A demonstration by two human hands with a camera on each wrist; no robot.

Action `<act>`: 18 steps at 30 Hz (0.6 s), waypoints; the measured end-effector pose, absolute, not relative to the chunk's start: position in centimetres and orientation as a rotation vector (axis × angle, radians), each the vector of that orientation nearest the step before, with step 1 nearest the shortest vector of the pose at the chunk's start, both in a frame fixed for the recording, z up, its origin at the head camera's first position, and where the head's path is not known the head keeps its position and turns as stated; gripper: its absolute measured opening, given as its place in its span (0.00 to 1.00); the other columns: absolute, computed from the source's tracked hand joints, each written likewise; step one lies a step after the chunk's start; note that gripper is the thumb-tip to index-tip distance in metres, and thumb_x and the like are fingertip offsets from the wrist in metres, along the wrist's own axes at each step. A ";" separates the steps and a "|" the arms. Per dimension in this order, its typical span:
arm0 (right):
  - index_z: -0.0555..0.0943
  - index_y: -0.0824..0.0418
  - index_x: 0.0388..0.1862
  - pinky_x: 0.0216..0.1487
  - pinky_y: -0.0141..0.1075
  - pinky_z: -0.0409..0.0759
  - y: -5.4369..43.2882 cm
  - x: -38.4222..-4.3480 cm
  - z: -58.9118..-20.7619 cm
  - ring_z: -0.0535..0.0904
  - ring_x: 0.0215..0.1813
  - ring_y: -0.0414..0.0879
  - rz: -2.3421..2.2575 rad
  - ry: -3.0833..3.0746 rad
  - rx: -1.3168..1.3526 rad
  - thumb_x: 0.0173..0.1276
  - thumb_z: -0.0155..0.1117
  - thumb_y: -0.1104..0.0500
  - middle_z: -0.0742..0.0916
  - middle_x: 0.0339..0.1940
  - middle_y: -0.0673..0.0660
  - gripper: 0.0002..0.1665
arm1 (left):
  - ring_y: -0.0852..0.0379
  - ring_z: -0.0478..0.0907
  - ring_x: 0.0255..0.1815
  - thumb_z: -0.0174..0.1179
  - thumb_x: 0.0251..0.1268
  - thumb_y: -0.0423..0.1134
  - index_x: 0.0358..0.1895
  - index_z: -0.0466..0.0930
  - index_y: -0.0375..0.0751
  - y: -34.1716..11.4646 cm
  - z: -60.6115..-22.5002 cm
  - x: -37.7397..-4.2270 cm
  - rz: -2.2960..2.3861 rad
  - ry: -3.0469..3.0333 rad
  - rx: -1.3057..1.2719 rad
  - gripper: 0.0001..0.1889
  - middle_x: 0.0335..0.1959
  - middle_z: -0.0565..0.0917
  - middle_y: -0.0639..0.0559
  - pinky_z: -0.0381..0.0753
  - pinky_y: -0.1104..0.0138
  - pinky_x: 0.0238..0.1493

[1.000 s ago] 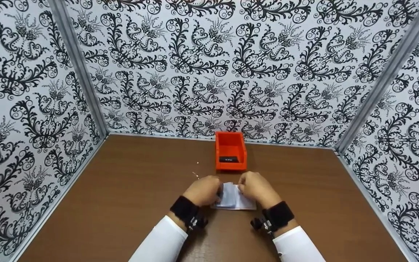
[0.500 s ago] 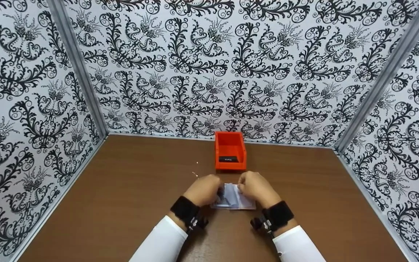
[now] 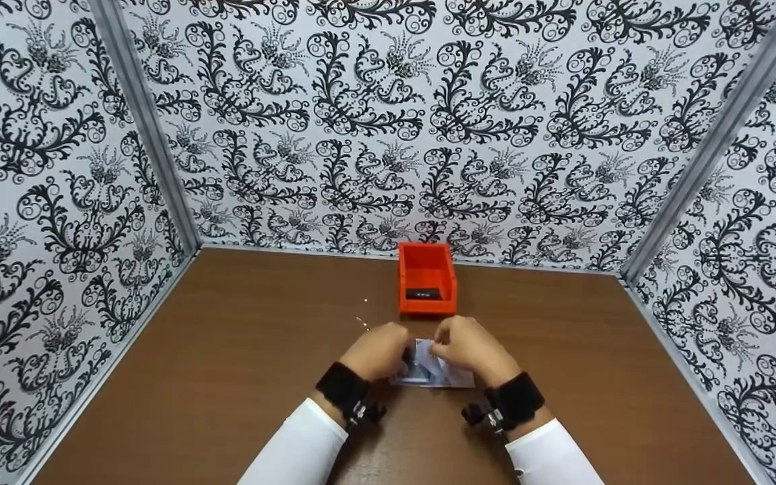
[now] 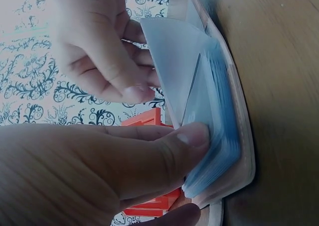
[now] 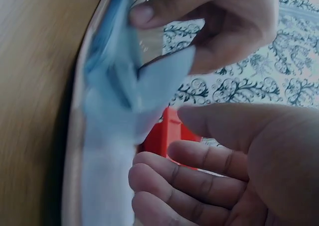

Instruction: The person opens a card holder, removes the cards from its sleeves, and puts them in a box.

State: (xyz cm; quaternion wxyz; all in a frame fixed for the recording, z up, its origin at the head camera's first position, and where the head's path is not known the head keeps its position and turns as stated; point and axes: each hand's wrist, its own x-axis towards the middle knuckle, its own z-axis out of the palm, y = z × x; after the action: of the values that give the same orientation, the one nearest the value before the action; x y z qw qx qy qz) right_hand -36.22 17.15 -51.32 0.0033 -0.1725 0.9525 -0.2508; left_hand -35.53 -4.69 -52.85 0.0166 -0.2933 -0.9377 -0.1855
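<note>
A card holder (image 3: 459,378) with a stack of clear, bluish plastic sleeves (image 4: 225,121) lies spread open on the table between both hands. My left hand (image 3: 376,353) grips its left side, the thumb pressed on the sleeves in the left wrist view. One loose sleeve (image 4: 172,56) stands raised and tilted away from the stack. My right hand (image 3: 470,345) is beside that sleeve; in the right wrist view its fingers (image 5: 187,183) are loosely bent, thumb apart from them, with nothing held between. Whether a fingertip touches the sleeve is hard to tell.
Behind the hands, an orange bin (image 3: 427,307) stands near the back wall, with a black item (image 3: 423,294) inside. Small shiny bits (image 3: 362,323) lie on the brown table (image 3: 260,323) left of the bin. Patterned walls enclose the back and sides.
A plastic sleeve has lifted and swung from the left part of the card holder toward the right. My right hand has shifted slightly left; the left hand stays nearly in place.
</note>
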 end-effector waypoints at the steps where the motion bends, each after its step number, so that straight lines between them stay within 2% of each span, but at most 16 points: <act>1: 0.89 0.55 0.31 0.39 0.42 0.84 17.0 -36.0 -51.2 0.82 0.32 0.44 -0.801 2.971 -0.558 0.68 0.83 0.53 0.91 0.30 0.49 0.11 | 0.59 0.74 0.23 0.79 0.55 0.27 0.31 0.94 0.46 -4.7 -52.9 -35.5 -0.578 -2.916 -0.912 0.08 0.25 0.85 0.56 0.75 0.67 0.25; 6: 0.89 0.56 0.32 0.36 0.41 0.83 16.5 -35.6 -51.0 0.81 0.30 0.43 -0.809 2.935 -0.655 0.62 0.86 0.50 0.89 0.27 0.48 0.15 | 0.61 0.74 0.22 0.79 0.54 0.26 0.30 0.94 0.46 -4.7 -52.9 -35.6 -0.574 -2.903 -0.926 0.09 0.24 0.86 0.57 0.74 0.69 0.25; 13: 0.91 0.62 0.40 0.48 0.50 0.90 16.0 -35.6 -51.4 0.86 0.38 0.47 -0.788 2.938 -0.732 0.56 0.89 0.54 0.94 0.38 0.56 0.19 | 0.62 0.72 0.21 0.81 0.51 0.28 0.27 0.95 0.48 -4.6 -53.0 -35.7 -0.496 -2.870 -0.942 0.09 0.23 0.87 0.59 0.72 0.69 0.24; 18: 0.91 0.63 0.40 0.46 0.49 0.88 15.8 -35.6 -51.5 0.84 0.37 0.46 -0.768 2.928 -0.746 0.53 0.90 0.57 0.94 0.37 0.57 0.19 | 0.62 0.72 0.22 0.82 0.50 0.28 0.26 0.94 0.48 -4.6 -53.0 -35.7 -0.495 -2.860 -0.952 0.09 0.23 0.88 0.59 0.72 0.69 0.25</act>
State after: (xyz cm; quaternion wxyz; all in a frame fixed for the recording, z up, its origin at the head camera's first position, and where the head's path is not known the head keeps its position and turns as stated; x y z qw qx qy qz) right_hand -35.55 15.75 -51.54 0.0117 -0.2394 0.9391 -0.2464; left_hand -35.74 -4.63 -53.01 0.0434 -0.3114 -0.9354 -0.1620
